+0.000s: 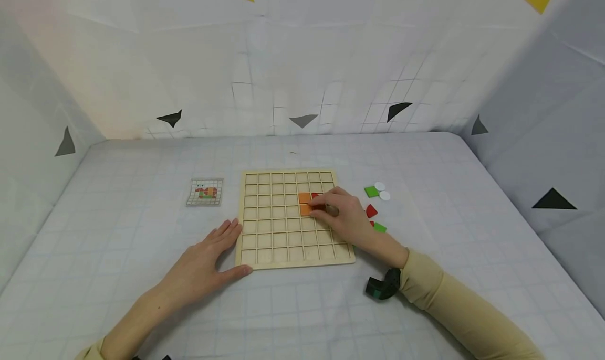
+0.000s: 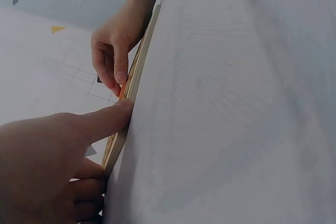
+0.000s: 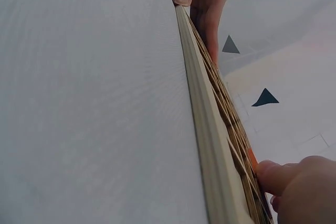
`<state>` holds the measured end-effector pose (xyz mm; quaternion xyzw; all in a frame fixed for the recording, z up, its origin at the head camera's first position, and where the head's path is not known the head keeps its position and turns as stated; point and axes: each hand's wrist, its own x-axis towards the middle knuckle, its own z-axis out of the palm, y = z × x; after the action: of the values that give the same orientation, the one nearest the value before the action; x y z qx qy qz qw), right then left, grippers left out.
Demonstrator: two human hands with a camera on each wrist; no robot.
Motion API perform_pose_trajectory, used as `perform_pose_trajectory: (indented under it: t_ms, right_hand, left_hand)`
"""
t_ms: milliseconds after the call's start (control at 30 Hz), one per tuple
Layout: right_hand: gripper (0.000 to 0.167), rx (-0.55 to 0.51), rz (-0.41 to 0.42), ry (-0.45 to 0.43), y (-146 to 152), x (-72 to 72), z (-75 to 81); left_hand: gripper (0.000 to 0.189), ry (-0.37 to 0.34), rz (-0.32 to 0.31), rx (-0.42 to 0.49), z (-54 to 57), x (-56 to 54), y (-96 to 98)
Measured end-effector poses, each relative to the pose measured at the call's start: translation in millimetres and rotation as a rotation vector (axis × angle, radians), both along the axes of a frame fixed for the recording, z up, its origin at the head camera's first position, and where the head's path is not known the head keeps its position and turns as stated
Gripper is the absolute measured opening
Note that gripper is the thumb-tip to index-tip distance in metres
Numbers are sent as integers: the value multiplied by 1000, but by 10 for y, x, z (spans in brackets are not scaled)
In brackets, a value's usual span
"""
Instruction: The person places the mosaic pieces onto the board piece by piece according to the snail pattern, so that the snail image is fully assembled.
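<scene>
A square wooden grid board (image 1: 279, 241) lies in the middle of the table. My left hand (image 1: 198, 265) is spread against it, fingertips at the left edge and thumb at the near left corner. Over the right half of the board, my right hand (image 1: 347, 215) pinches the lower orange square tile (image 1: 304, 210) between thumb and index finger. Directly above it sits another orange tile (image 1: 304, 198). A red tile (image 1: 314, 196) shows beside that one, and more red lies shaded under the right fingers. In the right wrist view, the thumb (image 3: 275, 177) is right at the orange tile.
Left of the board lies a small picture card (image 1: 205, 192) with a coloured snail-like pattern. To the right are loose pieces: a green square (image 1: 372, 192), two white discs (image 1: 385, 196), a red quarter-round piece (image 1: 371, 211) and another green piece (image 1: 379, 227), partly beside the right wrist.
</scene>
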<state>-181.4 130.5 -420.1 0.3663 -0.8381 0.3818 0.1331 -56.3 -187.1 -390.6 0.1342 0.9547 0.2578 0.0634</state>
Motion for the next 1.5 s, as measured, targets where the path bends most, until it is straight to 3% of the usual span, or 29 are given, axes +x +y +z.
perform_pose_trajectory:
  t_ms: [1500]
  right_hand:
    - [23, -61, 43, 56, -6, -7, -24]
  left_hand:
    - [92, -20, 7, 0, 4, 5, 8]
